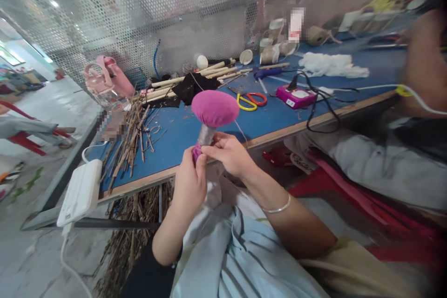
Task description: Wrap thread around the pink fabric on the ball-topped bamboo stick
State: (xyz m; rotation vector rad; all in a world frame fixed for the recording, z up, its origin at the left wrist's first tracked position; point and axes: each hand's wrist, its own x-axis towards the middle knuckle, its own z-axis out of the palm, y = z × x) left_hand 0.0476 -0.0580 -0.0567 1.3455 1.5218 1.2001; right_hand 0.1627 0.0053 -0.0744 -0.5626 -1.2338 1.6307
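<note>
Just above the table's front edge I hold up a mushroom-like piece with a padded magenta fabric cap (215, 108). Its narrow neck is wrapped in grey tape (206, 135), and gathered magenta cloth (197, 151) shows below that. My left hand (191, 179) is closed around the lower cloth, thumb up along it. The fingers of my right hand (230, 152) pinch the stem where tape and cloth meet; a silver bangle is on that wrist. Behind the cap lie scissors (249, 101) with one yellow and one red handle loop.
Dry twigs (131, 137) cover the left of the blue table (164, 149), with pale sticks (209, 73) behind. A purple power socket (296, 97) with cables lies right. A white power bank (80, 193) sits at the left corner. Another person's arm (424, 65) is at right.
</note>
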